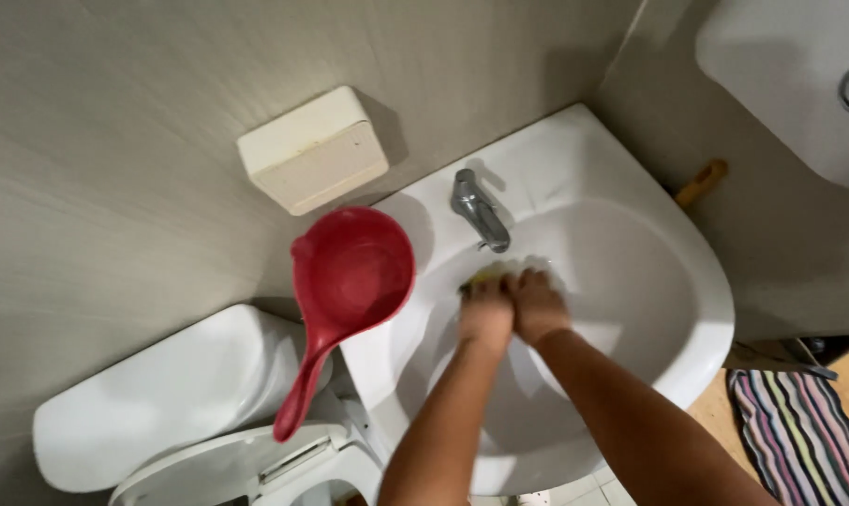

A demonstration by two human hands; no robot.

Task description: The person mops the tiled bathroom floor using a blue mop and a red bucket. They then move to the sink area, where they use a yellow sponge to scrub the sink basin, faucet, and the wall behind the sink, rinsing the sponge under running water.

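Both hands down in white ceramic corner sink [687,281], just below chrome tap [479,211]. Left hand [485,309] & right hand [540,305] side by side, pressed together, clenched on small yellow sponge [487,275] w/ only its edge showing. Red plastic dipper [350,281] rests on sink's left rim.

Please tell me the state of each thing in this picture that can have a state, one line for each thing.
Left hand: in the basin, pressed on a yellow sponge.
Right hand: beside the left hand, touching it.
Yellow sponge: mostly hidden under the fingers.
Tap: no water visibly running.
Sink: no standing water visible.
Red dipper: resting on the sink's rim, looks empty.
Toilet seat: lid raised.
Striped mat: flat on the floor.
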